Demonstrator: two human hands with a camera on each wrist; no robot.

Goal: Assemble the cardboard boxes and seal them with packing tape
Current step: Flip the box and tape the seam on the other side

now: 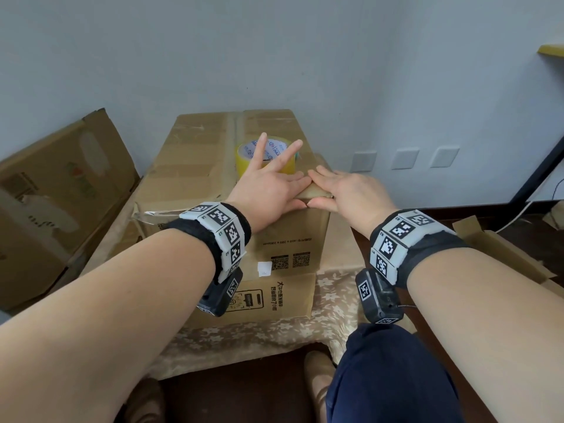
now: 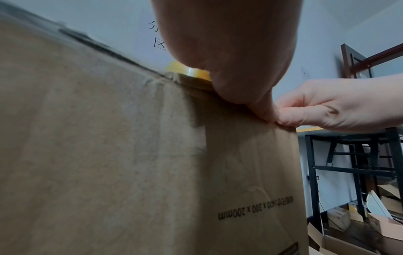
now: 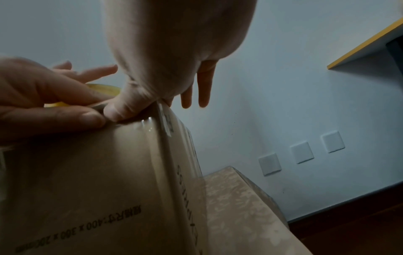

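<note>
A closed brown cardboard box [image 1: 195, 166] stands on the cloth-covered table, with old tape strips across its top. A yellow roll of packing tape [image 1: 242, 164] lies on the top near the front right corner. My left hand [image 1: 274, 181] rests flat on the box top in front of the roll, fingers spread and straight, thumb on the front edge. Beside it my right hand [image 1: 341, 190] presses flat over the front right corner, thumb tip against the left thumb. In the right wrist view, shiny clear tape [image 3: 141, 126] runs down the box's front face [image 3: 87, 172] just under both thumbs.
Flattened cardboard [image 1: 58, 193] leans on the wall at left. An open box [image 1: 503, 254] lies on the dark floor at right, by a black table leg [image 1: 537, 175]. The floral tablecloth [image 1: 335, 288] shows around the box. My knee [image 1: 390, 377] is below.
</note>
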